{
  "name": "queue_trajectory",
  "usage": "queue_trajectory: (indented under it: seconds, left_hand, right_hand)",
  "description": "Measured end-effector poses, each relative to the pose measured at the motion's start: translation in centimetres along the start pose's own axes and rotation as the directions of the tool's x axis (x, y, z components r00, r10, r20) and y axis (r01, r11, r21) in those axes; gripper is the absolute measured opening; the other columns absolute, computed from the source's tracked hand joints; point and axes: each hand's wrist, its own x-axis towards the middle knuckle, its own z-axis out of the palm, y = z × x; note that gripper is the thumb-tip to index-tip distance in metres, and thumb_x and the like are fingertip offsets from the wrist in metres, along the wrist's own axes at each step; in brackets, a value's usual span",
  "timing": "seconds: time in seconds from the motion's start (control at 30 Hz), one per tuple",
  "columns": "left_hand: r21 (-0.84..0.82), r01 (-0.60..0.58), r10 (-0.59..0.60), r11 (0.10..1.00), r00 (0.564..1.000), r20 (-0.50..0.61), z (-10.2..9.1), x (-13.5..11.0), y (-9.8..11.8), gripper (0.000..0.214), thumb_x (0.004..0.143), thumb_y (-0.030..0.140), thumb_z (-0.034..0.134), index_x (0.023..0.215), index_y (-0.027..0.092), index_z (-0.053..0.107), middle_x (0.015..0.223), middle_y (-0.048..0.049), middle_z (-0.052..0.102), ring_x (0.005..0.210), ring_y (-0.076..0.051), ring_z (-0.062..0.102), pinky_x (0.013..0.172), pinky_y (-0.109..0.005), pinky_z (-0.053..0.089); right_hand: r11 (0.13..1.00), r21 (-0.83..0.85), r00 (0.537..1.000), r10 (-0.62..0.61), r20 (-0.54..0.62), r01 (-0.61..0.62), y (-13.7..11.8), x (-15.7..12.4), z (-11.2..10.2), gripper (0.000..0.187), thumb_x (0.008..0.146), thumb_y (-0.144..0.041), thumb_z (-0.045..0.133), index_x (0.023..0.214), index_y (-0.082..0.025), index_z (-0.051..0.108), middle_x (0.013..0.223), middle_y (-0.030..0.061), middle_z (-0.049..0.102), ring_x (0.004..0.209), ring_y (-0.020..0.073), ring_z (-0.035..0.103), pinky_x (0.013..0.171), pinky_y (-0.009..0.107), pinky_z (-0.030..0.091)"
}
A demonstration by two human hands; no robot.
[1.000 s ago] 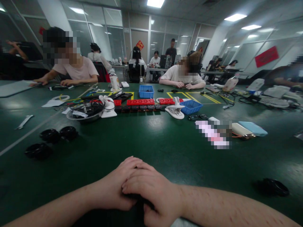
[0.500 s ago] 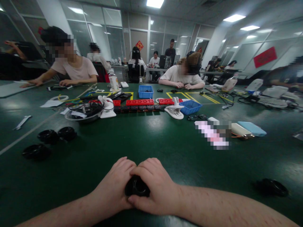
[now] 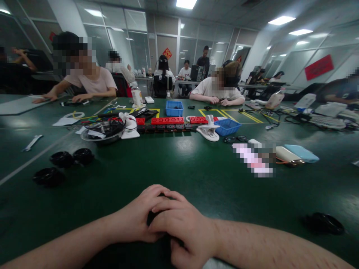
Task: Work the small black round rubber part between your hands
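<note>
At near side of green table [image 3: 179, 164], left hand [image 3: 140, 215] and right hand [image 3: 183, 224] curled together around dark piece [image 3: 152, 216], mostly hidden between them, apparently to brace it from both sides. Three black rings [image 3: 61, 160] sat grouped at left, fourth ring [image 3: 325, 223] alone at right, probably placed clear of forearms [image 3: 241, 232].

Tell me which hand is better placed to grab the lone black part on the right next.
Probably the right hand: it is nearer that black part, while the left hand sits farther across. The hands touch; anything between is mostly hidden.
</note>
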Motion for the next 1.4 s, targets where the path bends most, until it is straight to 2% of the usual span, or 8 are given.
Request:
queue_trajectory:
  seconds: [0.1,0.23,0.47,0.73,0.97,1.13,1.27,1.4]
  left_hand:
    - [0.013,-0.017,0.017,1.0,1.0,-0.012,0.1,-0.1,-0.2,0.068,0.06,0.027,0.074,0.121,0.024,0.044,0.12,-0.0046,0.047,0.114,-0.027,0.042,0.104,-0.042,0.03]
    - [0.093,0.048,-0.042,0.995,0.997,-0.068,0.6,-0.1,-0.2,0.065,0.056,0.051,0.075,0.107,0.02,0.048,0.106,-0.0063,0.054,0.104,-0.03,0.049,0.104,-0.052,0.023]
    - [0.127,0.135,-0.112,0.983,0.979,-0.169,1.5,-0.2,0.1,0.026,0.063,0.03,0.066,0.079,0.018,0.05,0.085,-0.0048,0.056,0.082,-0.024,0.052,0.081,-0.043,0.042]
    - [0.027,-0.021,0.022,0.999,0.999,-0.033,0.8,0.3,-0.6,0.024,0.059,0.015,0.063,0.081,0.02,0.056,0.081,0.0013,0.058,0.079,-0.019,0.053,0.079,-0.032,0.041]
    - [0.007,-0.039,0.04,0.999,0.999,-0.024,0.4,0.1,-0.2,0.036,0.061,0.023,0.068,0.096,0.022,0.057,0.099,-0.0007,0.06,0.092,-0.021,0.054,0.086,-0.034,0.041]
    - [0.093,-0.01,0.019,0.996,0.995,-0.095,0.7,0.0,-0.1,0.063,0.053,0.046,0.076,0.105,0.019,0.053,0.103,-0.0052,0.056,0.097,-0.027,0.051,0.093,-0.042,0.037]
    - [0.141,0.082,-0.059,0.987,0.985,-0.162,1.6,-0.1,0.0,0.058,0.056,0.053,0.072,0.096,0.016,0.054,0.097,-0.0076,0.055,0.092,-0.028,0.051,0.088,-0.046,0.039]
    - [0.153,0.13,-0.098,0.98,0.975,-0.197,2.2,-0.1,0.3,0.039,0.06,0.039,0.068,0.09,0.018,0.053,0.092,-0.0053,0.054,0.087,-0.025,0.05,0.084,-0.044,0.041]
  right_hand:
    - [0.998,-0.037,0.996,0.046,-0.075,-0.049,-0.2,0.1,-0.3,0.035,0.066,-0.024,0.04,0.099,-0.017,0.049,0.09,0.0053,0.062,0.094,0.0175,0.055,0.093,0.035,0.036]
    - [0.969,-0.107,0.971,0.21,-0.11,-0.222,-0.3,-0.2,-0.3,0.044,0.073,-0.044,0.053,0.105,-0.015,0.048,0.095,0.0083,0.059,0.086,0.0201,0.054,0.077,0.035,0.04]
    - [0.919,-0.169,0.934,0.356,-0.037,-0.357,0.0,-0.5,0.4,0.034,0.077,-0.042,0.051,0.098,-0.015,0.054,0.089,0.0071,0.059,0.08,0.0191,0.051,0.072,0.034,0.038]
    - [0.99,-0.055,0.992,0.128,-0.009,-0.128,0.1,-0.2,0.1,0.03,0.066,-0.021,0.038,0.093,-0.016,0.05,0.083,0.0048,0.062,0.078,0.0165,0.055,0.074,0.033,0.04]
    - [0.992,-0.076,0.995,-0.097,0.016,0.098,0.3,-0.3,0.3,0.03,0.067,-0.02,0.036,0.092,-0.016,0.052,0.077,0.0021,0.062,0.088,0.0151,0.056,0.095,0.034,0.034]
    - [0.99,-0.125,0.995,0.062,-0.079,-0.072,-0.2,-0.1,-0.2,0.03,0.077,-0.031,0.043,0.1,-0.014,0.05,0.091,0.0066,0.061,0.088,0.0178,0.053,0.086,0.036,0.038]
    - [0.957,-0.165,0.971,0.23,-0.064,-0.238,-0.1,-0.3,0.0,0.044,0.08,-0.05,0.045,0.101,-0.012,0.052,0.092,0.0097,0.059,0.083,0.0207,0.051,0.074,0.036,0.039]
    - [0.928,-0.2,0.949,0.312,-0.038,-0.313,0.1,-0.5,0.4,0.04,0.081,-0.049,0.044,0.096,-0.013,0.055,0.089,0.0086,0.059,0.08,0.0199,0.051,0.072,0.036,0.037]
